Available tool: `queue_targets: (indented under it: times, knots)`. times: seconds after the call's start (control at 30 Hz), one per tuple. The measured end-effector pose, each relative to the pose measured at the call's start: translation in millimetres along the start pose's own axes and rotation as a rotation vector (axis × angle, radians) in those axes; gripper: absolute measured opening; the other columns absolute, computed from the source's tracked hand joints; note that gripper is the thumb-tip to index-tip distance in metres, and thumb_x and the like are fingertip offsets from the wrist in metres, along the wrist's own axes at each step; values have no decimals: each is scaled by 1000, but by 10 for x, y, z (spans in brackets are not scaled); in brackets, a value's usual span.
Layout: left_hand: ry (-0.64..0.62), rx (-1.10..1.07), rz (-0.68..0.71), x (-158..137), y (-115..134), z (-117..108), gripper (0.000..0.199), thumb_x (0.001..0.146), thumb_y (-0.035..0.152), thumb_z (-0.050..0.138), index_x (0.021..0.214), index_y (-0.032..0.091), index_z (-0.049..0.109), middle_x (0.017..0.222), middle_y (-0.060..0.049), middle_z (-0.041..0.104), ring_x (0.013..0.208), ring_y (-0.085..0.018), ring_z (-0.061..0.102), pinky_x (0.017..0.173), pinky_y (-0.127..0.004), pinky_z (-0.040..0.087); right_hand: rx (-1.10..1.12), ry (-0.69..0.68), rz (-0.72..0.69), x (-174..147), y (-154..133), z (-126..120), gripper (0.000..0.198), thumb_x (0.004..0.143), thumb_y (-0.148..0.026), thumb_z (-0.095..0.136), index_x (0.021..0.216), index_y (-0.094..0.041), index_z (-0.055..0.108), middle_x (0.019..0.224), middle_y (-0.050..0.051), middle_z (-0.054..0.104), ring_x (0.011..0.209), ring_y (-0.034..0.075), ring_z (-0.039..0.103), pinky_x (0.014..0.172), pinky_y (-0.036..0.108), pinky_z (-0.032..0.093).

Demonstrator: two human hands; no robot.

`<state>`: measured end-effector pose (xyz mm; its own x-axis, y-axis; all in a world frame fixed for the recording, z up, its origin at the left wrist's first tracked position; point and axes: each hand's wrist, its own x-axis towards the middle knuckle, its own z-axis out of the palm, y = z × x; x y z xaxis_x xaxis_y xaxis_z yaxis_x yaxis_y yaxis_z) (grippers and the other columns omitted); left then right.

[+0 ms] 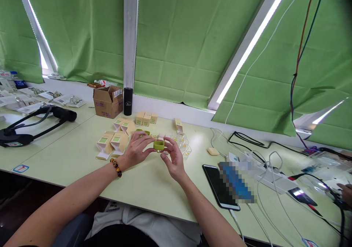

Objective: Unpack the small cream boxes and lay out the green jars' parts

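Between my two hands, a little above the table, is a small olive-green case (158, 145), hollow at the top, with a small loop at its lower edge. My left hand (139, 149) pinches its left side between thumb and fingers. Fingers of my right hand (174, 159) grip the right side, the thumb lying lower. Behind my left hand another green piece (147, 132) is partly hidden. Clear plastic pieces with yellow spots (184, 146) lie just beyond my right hand. Opened small cartons with green labels (120, 137) stand to the left of my left hand.
Closed small cartons (146, 119) stand behind, near a black tumbler (128, 102) and a cardboard box (107, 102). A black headset (52, 115) lies left. A phone (217, 184), cables and a white power strip (275, 177) occupy the right; another person's hand (345, 193) shows at the edge.
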<state>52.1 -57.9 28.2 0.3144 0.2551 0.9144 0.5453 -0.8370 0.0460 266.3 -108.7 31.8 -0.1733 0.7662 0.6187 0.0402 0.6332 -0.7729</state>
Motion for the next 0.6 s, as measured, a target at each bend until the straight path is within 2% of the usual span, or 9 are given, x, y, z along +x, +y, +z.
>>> queue_targets:
  times: [0.13, 0.3, 0.4, 0.53, 0.6]
  knots:
    - [15, -138, -171, 31, 2, 38, 18, 101, 36, 65, 100, 21, 73, 90, -9, 73, 104, -28, 61, 93, -48, 52, -112, -1, -37, -24, 30, 19, 59, 90, -27, 72, 145, -34, 50, 135, 9, 66, 116, 27, 67, 91, 44, 59]
    - [-129, -359, -402, 44, 43, 67, 40, 107, 42, 51, 81, 19, 72, 85, -7, 63, 90, -21, 61, 78, -35, 55, -199, 36, -28, -16, 77, 56, 60, 87, -23, 73, 143, -33, 55, 127, 8, 68, 107, 26, 66, 87, 43, 60]
    - [-196, -432, -417, 36, 86, 85, 43, 108, 45, 51, 82, 20, 75, 86, -7, 64, 89, -20, 62, 80, -34, 54, -222, 68, -16, -6, 97, 57, 56, 89, -24, 73, 142, -32, 57, 123, 8, 68, 103, 24, 65, 86, 42, 60]
    - [-282, -517, -372, 26, 140, 105, 47, 109, 47, 48, 81, 20, 75, 86, -7, 65, 91, -20, 62, 82, -33, 53, -233, 96, -5, 4, 96, 50, 45, 92, -26, 71, 136, -32, 61, 116, 7, 66, 93, 21, 64, 86, 42, 61]
    - [-323, -554, -350, 28, 157, 102, 48, 110, 45, 45, 80, 20, 74, 84, -7, 66, 93, -20, 62, 84, -33, 52, -236, 107, -13, 8, 87, 46, 40, 93, -26, 70, 132, -32, 64, 115, 7, 63, 94, 21, 64, 87, 41, 62]
